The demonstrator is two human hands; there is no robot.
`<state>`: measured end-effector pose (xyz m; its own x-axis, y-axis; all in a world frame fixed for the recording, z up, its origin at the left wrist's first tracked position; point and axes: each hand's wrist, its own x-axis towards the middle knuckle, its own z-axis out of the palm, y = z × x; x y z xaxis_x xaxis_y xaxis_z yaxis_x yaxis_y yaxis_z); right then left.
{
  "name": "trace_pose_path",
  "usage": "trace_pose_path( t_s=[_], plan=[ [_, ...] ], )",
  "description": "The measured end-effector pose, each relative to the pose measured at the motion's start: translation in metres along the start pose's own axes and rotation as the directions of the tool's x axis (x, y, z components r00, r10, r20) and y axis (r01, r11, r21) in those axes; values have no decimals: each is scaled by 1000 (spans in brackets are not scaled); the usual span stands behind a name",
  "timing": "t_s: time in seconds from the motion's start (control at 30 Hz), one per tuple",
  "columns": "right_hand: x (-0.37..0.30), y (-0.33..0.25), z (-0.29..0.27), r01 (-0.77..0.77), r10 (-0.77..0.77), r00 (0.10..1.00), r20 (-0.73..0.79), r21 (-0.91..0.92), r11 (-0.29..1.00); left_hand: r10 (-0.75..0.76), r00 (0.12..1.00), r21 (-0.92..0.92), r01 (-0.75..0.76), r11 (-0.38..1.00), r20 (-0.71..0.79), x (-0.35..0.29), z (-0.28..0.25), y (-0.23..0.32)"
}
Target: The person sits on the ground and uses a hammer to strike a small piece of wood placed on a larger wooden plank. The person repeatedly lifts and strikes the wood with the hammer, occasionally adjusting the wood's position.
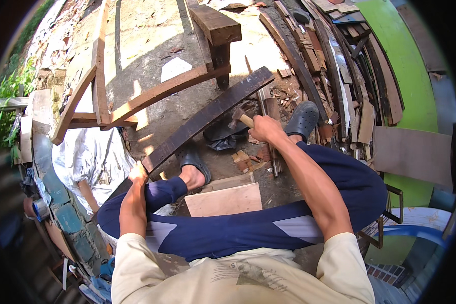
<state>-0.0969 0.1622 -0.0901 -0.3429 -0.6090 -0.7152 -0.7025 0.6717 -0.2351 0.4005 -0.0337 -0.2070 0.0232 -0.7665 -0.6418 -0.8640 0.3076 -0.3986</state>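
My right hand point(266, 128) is closed round the wooden handle of a hammer point(245, 120). The hammer's metal head points left, just off the right side of a long dark wooden plank point(207, 117). That plank slants from my left knee up to the right, over the ground. At its near end, my left hand point(138, 173) is closed on the wood; its fingers are partly hidden. Beneath the plank, close to the hammer, lies a crumpled black plastic bag point(223, 139).
A wooden frame of joined beams point(159, 92) stands ahead on the left, near a white sack point(91, 157). Stacked boards point(334, 66) line the right side beside a green panel point(405, 61). Wood scraps point(248, 161) and a pale board point(224, 199) lie between my feet.
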Motion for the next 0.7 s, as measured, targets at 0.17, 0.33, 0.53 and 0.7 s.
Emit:
trace_pose_path(
  t_s=[0.17,0.33,0.53,0.7],
  plan=[
    [4,10,-8,-90,89,995,36,32,995,64,998,-54,-64,997,-6,23,22,17],
    [4,7,-18,-127,126,986,106,-4,992,134,990,-116,-138,984,-39,35,31,20],
    [-2,-1,-27,-84,125,967,222,-185,979,193,962,-62,-209,976,-194,28,8,37],
    [-11,9,-42,-27,176,908,380,-367,930,176,879,-104,-245,964,-443,19,-9,51]
  ],
)
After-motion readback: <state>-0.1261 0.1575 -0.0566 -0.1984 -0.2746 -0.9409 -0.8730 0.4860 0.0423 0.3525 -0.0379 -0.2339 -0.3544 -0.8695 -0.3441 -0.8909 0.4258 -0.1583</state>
